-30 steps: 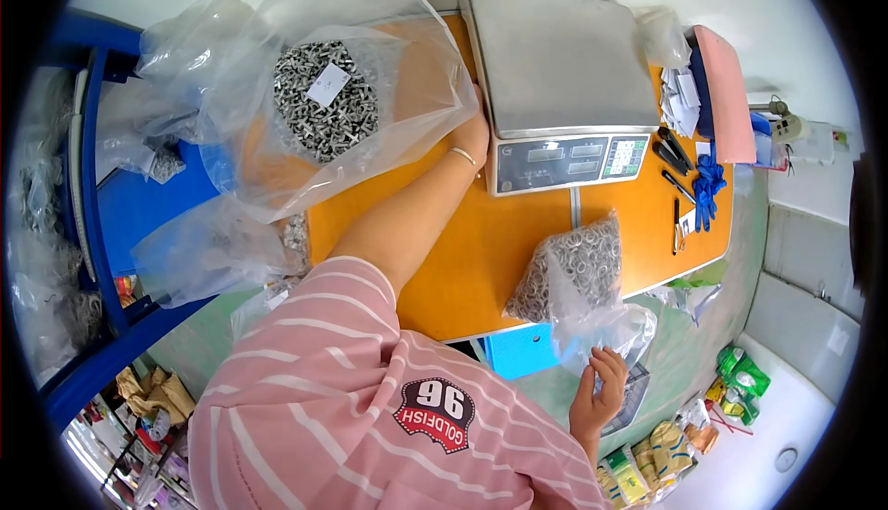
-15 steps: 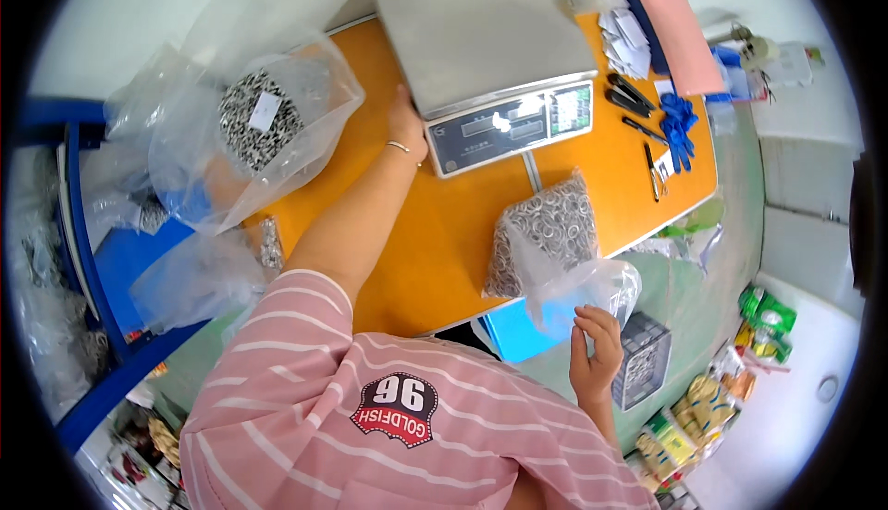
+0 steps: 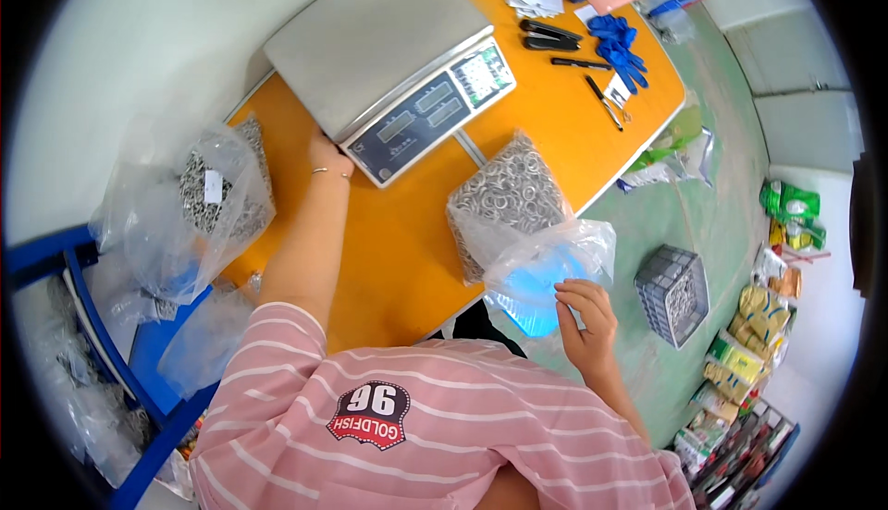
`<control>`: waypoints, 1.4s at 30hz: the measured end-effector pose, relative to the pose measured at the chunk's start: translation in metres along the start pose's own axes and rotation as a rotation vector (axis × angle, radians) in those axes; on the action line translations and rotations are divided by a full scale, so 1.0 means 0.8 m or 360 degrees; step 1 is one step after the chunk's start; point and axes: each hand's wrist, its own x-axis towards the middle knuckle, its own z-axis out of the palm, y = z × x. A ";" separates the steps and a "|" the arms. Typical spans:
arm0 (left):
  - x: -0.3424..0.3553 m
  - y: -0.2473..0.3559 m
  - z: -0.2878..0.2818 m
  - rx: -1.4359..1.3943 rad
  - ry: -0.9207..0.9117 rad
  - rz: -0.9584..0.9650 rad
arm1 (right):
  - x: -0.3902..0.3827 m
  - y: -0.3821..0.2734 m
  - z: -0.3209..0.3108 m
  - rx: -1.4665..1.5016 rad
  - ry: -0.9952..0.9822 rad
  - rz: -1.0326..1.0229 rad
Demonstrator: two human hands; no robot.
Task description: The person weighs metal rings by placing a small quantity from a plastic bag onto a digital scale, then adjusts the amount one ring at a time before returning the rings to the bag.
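Note:
At the left corner of a weighing scale (image 3: 370,57) with a flat metal plate is my left hand (image 3: 329,159); its fingers are mostly hidden against the scale's side. A clear plastic bag (image 3: 513,191) packed with metal rings stands on the orange table, its loose mouth (image 3: 592,242) spreading toward me past the table edge. Beside that mouth is my right hand (image 3: 587,325), thumb apart from the slightly bent fingers, with nothing visible between them. The fingertips overlap the bag's rim in view; whether they touch it I cannot tell.
Another clear bag of small metal parts (image 3: 217,186) stands at the table's left, beside a blue frame (image 3: 83,325). A stapler (image 3: 550,36), pens (image 3: 581,63) and blue gloves (image 3: 620,52) lie at the far right. A grey crate (image 3: 672,295) sits on the green floor.
The whole view has turned, so the scale and ring bag appear farther left and tilted. My left hand stays at the scale's corner, and my right hand stays near the bag's mouth.

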 end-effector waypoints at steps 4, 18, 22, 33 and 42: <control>0.015 -0.002 -0.011 0.0031 -0.0132 -0.0021 | -0.004 0.005 -0.003 0.0008 0.0049 0.0045; -0.018 0.015 0.013 0.0017 0.0114 -0.0142 | -0.001 0.007 -0.018 0.0246 0.0186 -0.0099; -0.017 0.019 0.010 0.0127 0.0233 -0.0028 | 0.013 0.000 -0.017 0.0285 0.0098 -0.0233; 0.036 0.015 -0.036 0.0047 0.0288 -0.0106 | -0.011 0.007 -0.017 0.0397 0.0197 -0.0262; -0.023 0.014 0.001 0.0385 0.0333 0.0020 | 0.009 -0.005 0.031 -0.0479 -0.0487 -0.0262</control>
